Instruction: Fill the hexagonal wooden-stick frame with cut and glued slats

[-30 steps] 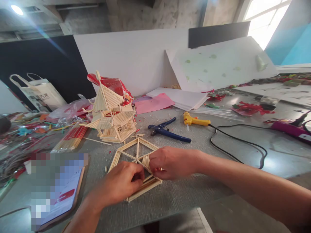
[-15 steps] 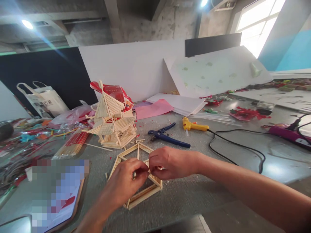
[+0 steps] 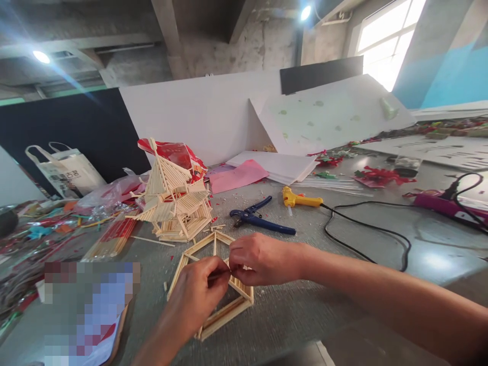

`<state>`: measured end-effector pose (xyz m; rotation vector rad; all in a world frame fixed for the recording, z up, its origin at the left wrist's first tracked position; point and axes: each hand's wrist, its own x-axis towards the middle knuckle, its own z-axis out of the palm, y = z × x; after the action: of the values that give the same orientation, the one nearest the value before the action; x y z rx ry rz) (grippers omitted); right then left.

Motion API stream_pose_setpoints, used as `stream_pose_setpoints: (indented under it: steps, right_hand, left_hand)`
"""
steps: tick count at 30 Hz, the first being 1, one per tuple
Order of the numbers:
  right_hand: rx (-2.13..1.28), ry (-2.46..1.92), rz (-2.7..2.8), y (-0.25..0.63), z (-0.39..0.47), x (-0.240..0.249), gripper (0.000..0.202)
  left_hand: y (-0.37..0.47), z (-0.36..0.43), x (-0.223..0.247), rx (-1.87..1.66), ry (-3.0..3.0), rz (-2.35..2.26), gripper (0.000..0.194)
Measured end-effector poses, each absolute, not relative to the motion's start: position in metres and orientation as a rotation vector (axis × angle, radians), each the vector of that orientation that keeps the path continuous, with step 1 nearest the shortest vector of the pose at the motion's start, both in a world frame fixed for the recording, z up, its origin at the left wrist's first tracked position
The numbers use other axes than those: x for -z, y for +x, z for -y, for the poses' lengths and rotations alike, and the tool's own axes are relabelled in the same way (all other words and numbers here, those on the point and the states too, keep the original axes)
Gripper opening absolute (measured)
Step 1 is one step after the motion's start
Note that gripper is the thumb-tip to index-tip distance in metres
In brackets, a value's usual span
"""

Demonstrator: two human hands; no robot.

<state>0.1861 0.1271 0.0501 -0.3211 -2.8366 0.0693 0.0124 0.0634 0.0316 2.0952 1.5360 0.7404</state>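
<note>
A hexagonal frame of thin wooden sticks (image 3: pixel 224 317) lies on the grey table, with sticks crossing its middle. Over its centre my left hand (image 3: pixel 204 292) has thumb and fingers pinched together. My right hand (image 3: pixel 253 259) meets it fingertip to fingertip, also closed in a pinch. Whatever lies between the fingertips is too small and hidden to name. Just behind the frame stands a pagoda model of sticks (image 3: pixel 171 201) with a pointed roof.
Behind the hands lie a blue cutter (image 3: pixel 263 221) and a yellow glue gun (image 3: pixel 303 198) with a black cord. A pixelated tablet (image 3: pixel 91 315) is at left, near bundled sticks (image 3: pixel 110 236). A purple power strip (image 3: pixel 438 203) is at right.
The view has shifted slightly, so table objects sit a little lower and further left. Both hands keep their pinched pose above the frame, with little other movement.
</note>
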Motion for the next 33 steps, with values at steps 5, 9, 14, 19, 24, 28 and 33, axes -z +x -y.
stream_pose_setpoints:
  steps: [5, 9, 14, 19, 24, 28, 33]
  right_hand:
    - [-0.254, -0.441, 2.811, 0.205, -0.147, -0.072, 0.020]
    - [-0.124, -0.991, 2.796, 0.231, -0.200, -0.081, 0.052]
    - [-0.165, -1.458, 3.046, 0.241, -0.259, -0.063, 0.087]
    - [-0.122, -1.432, 3.050, 0.236, -0.270, -0.054, 0.068]
    - [0.043, -1.323, 3.026, 0.228, -0.253, -0.060, 0.043]
    - [0.227, -1.202, 2.900, 0.219, -0.223, -0.069, 0.028]
    - [0.017, -1.305, 2.763, 0.213, -0.173, -0.074, 0.022]
  left_hand:
    - [0.012, -0.064, -0.030, -0.840, 2.060, -1.595, 0.015]
    - [0.009, -0.066, -0.031, -0.892, 2.046, -1.640, 0.016]
    - [0.005, -0.068, -0.031, -1.023, 1.998, -1.677, 0.016]
    - [0.000, -0.068, -0.031, -1.149, 1.956, -1.692, 0.017]
    - [-0.005, -0.068, -0.032, -1.273, 1.885, -1.750, 0.017]
    - [-0.008, -0.070, -0.034, -1.400, 1.832, -1.804, 0.017]
    - [-0.010, -0.071, -0.034, -1.449, 1.816, -1.851, 0.017]
